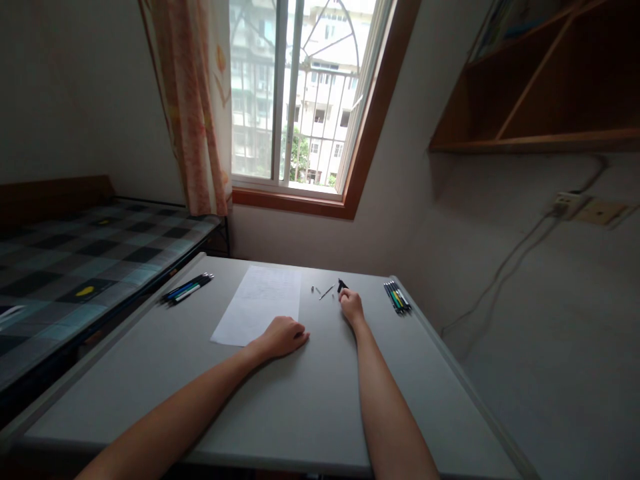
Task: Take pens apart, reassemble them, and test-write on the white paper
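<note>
My left hand (285,337) rests on the table with its fingers curled in, over the lower right edge of a white sheet of paper (255,303); nothing shows in it. Farther right, my right hand (351,305) is closed around a small black pen part (343,285), whose end sticks out past the fingers. Just left of that hand lies a thin pen refill (327,292), slanting on the tabletop. Small loose pen pieces (315,290) are beside it, too tiny to make out well. Faint writing or print covers the sheet's upper part.
A row of several pens (187,290) lies on the table's left side, and another row of pens (397,297) near its right edge. A bed (125,233) stands left of the grey table (280,413). Ahead are a window and curtain; a shelf (530,143) hangs at upper right.
</note>
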Action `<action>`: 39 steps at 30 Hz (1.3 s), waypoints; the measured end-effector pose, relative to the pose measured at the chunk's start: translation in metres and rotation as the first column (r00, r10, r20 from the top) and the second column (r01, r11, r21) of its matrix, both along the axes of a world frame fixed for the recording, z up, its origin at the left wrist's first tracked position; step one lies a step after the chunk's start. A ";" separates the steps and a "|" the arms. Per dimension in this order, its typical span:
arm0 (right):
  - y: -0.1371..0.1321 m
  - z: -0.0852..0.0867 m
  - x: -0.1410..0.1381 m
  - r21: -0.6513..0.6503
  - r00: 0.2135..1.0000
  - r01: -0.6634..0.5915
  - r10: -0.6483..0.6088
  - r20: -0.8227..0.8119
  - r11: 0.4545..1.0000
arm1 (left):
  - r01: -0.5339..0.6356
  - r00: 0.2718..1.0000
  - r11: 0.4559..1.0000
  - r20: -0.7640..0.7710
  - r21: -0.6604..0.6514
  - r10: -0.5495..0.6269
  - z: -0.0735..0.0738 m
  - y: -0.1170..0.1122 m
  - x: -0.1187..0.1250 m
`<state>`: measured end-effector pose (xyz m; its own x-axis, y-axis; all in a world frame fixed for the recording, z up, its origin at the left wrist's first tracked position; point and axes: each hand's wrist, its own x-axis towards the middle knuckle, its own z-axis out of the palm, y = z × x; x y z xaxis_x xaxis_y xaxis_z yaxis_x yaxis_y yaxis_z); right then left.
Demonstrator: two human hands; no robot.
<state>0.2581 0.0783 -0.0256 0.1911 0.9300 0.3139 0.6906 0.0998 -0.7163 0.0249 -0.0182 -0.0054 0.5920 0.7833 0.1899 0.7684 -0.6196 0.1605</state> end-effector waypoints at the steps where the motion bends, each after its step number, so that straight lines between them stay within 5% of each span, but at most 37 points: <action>1: 0.000 0.000 0.000 0.000 1.000 -0.001 0.001 0.002 1.000 | 0.002 1.000 1.000 0.004 -0.002 -0.002 0.000 0.000 0.000; 16: -0.002 0.001 -0.001 0.016 1.000 -0.017 0.017 0.000 1.000 | -0.021 0.999 0.999 0.027 -0.026 0.022 0.001 -0.001 0.000; 19: -0.004 0.003 0.001 0.083 0.998 0.056 -0.055 -0.017 0.995 | -0.019 0.999 1.000 0.027 -0.013 0.019 0.000 -0.001 0.001; 22: -0.006 0.007 0.007 0.188 0.950 0.310 -0.296 -0.096 0.932 | -0.031 0.999 0.999 0.014 -0.009 0.031 0.001 -0.001 0.001; 28: -0.010 0.014 0.026 0.195 0.668 0.741 -0.676 -0.312 0.643 | -0.027 1.000 1.000 0.006 -0.014 0.027 0.001 -0.001 0.000; 32: -0.013 0.019 0.029 0.082 0.599 0.783 -0.712 -0.367 0.616 | -0.011 1.000 1.000 0.009 -0.015 0.011 0.000 0.000 -0.001; 39: -0.009 0.014 0.030 0.072 0.622 0.765 -0.707 -0.336 0.639 | -0.004 1.000 1.000 0.012 -0.005 0.004 0.002 -0.001 0.000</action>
<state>0.2884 0.0694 -0.0111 0.8823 0.3648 0.2975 0.3888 -0.2084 -0.8975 0.0245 -0.0189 -0.0038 0.5868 0.7863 0.1932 0.7686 -0.6160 0.1728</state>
